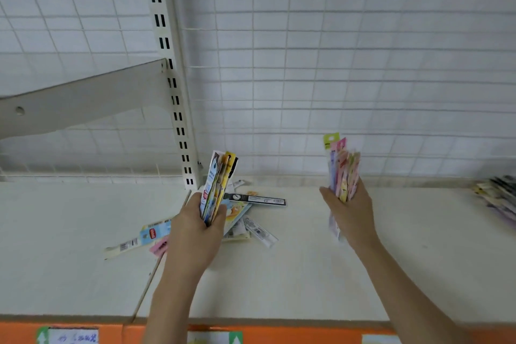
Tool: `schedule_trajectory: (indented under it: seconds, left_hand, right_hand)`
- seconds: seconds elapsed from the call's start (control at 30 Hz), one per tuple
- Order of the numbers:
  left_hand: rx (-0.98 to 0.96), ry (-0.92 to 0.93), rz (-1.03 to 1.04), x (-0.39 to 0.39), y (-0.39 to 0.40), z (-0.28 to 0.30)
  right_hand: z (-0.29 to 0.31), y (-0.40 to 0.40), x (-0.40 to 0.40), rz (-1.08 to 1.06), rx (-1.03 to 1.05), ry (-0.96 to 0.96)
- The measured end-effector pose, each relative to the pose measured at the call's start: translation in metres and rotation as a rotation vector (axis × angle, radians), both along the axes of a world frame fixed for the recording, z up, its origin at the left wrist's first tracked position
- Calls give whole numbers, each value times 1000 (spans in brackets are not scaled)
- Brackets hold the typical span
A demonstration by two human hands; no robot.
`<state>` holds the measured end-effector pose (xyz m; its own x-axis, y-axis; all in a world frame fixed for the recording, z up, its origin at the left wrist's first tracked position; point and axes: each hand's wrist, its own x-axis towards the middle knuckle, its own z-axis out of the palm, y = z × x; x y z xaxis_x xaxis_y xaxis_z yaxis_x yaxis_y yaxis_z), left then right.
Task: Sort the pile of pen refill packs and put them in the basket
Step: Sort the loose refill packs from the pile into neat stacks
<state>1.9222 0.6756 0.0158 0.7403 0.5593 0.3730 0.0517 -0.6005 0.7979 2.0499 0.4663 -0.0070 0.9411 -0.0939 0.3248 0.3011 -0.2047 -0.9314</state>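
Both hands full: left hand [199, 227] grips an upright fan of packs [219, 179]; right hand [350, 215] grips pastel packs [344, 173]. Loose pile [248, 220] lies flat just beyond the left hand, nearer it. No basket visible.

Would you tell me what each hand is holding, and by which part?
Left hand: an upright bundle of refill packs, gripped at its lower end. Right hand: a pastel bundle, gripped below its middle.
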Motion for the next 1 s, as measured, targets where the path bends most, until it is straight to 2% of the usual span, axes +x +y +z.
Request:
schedule_trajectory:
  seconds: [0.07,0.27,0.47,0.67,0.83,1.0]
  left_hand:
    - [-34,-32,-14,1,-8,1]
    - [-101,-76,-59,8,-31,-1]
    - [-155,-68,-111,28,-73,-1]
    - [-225,-42,-109,53,-159,1]
    - [-235,9,-149,72,-258,5]
    - [-216,97,-169,91,-334,11]
  right_hand:
    - [-8,-5,2,-17,51,92]
    - [-18,-27,6,35,-60,302]
    - [-4,-71,1,-111,-168,188]
    - [20,-168,19,-168,-373,144]
    - [48,-271,42,-104,-418,142]
    - [74,-362,81,-48,-520,260]
